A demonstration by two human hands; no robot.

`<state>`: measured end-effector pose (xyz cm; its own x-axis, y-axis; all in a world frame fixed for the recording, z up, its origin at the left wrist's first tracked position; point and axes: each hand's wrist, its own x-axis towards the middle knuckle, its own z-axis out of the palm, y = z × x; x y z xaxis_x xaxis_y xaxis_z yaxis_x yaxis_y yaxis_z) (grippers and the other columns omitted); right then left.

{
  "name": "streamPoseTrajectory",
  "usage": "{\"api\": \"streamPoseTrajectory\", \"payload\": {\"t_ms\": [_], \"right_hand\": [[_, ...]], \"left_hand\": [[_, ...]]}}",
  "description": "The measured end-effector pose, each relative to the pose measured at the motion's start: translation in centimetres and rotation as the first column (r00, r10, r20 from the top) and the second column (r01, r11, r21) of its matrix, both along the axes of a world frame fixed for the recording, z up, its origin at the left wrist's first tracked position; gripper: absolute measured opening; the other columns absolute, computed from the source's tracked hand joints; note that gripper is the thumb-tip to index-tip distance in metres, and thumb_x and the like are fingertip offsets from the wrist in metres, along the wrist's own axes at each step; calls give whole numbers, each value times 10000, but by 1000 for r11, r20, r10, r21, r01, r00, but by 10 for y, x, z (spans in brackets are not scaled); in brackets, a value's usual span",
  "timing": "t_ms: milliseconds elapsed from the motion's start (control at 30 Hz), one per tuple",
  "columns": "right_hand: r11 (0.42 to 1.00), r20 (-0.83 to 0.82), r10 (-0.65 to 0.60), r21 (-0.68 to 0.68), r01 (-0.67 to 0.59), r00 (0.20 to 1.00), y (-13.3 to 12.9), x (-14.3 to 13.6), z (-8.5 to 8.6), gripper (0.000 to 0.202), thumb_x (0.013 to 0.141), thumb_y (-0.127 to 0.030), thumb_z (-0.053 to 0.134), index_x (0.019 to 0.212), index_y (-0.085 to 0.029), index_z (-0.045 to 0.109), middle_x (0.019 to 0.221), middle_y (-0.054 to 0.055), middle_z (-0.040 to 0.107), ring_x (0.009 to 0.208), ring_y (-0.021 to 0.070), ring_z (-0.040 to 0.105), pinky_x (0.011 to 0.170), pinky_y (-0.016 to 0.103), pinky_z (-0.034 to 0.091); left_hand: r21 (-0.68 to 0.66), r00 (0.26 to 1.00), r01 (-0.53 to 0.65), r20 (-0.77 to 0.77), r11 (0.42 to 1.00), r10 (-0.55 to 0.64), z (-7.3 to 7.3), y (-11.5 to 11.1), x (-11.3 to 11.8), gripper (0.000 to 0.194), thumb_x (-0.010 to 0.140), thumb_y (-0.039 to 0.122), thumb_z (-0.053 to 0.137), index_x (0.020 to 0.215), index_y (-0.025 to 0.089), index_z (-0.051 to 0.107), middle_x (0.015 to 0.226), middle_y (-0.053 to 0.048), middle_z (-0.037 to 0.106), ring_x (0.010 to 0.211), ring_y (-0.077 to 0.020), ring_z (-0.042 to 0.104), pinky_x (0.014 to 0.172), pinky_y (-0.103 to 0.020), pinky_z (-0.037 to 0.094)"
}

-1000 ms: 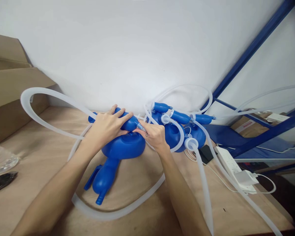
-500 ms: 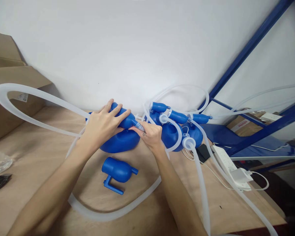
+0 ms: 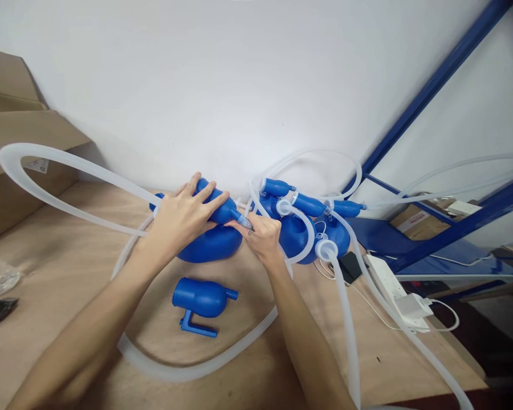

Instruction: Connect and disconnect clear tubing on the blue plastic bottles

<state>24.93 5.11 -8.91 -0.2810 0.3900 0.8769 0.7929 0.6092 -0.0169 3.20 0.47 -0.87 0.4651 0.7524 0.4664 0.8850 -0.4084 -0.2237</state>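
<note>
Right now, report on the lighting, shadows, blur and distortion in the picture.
Head view: the white wall is brightly and evenly lit, without harsh glare; head view: soft shadows fall near the forearms on the tabletop; head view: the lower right corner is very dark; head view: wide-angle stretch towards the edges, fine detail at the fingers slightly soft.

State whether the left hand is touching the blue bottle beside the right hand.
Touching: the head view shows the left hand with its fingers spread over the blue bottle.
</note>
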Motion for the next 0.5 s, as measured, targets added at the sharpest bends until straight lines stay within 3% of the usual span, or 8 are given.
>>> {"api": "streamPoseTrajectory", "payload": {"t_ms": [133, 233, 333, 500], "right_hand": [[995, 1, -3, 95, 3, 1000, 1, 3, -1, 417, 957, -603, 680, 995, -212, 820, 542, 12, 688, 465, 150, 603, 527, 285, 421], [989, -75, -9, 148, 20, 997, 2, 3, 2, 403, 961, -565, 696, 794, -212, 794, 498, 16, 645, 442, 151, 568, 518, 295, 425], [998, -78, 42, 55, -38, 996, -1, 0, 8, 437, 943, -593, 706, 713, -224, 744, 517, 18, 659, 466, 152, 595, 537, 292, 454], [984, -230, 66, -149, -102, 971, -8, -8, 18, 494, 859, -686, 744, 991, -211, 758, 758, 41, 788, 655, 202, 739, 637, 291, 548]], "left_hand": [[-8, 1000, -14, 23, 1000, 14, -5, 4, -3, 517, 1007, 361, 602, 1517, 325, 531, 1573, -142, 541, 1519, -437, 374, 922, -546, 583], [-59, 993, -51, 102, 997, 57, -11, 9, -6, 569, 974, 457, 662, 1509, 300, 546, 1510, -141, 610, 1461, -426, 469, 938, -521, 569], [-111, 992, -39, 118, 993, 52, -17, 12, -5, 636, 935, 513, 715, 1502, 271, 559, 1459, -138, 657, 1355, -382, 590, 910, -464, 576], [-69, 999, -8, 45, 998, 11, -23, 10, 6, 640, 944, 425, 725, 1530, 244, 541, 1511, -161, 611, 1361, -373, 590, 791, -416, 598]]}}
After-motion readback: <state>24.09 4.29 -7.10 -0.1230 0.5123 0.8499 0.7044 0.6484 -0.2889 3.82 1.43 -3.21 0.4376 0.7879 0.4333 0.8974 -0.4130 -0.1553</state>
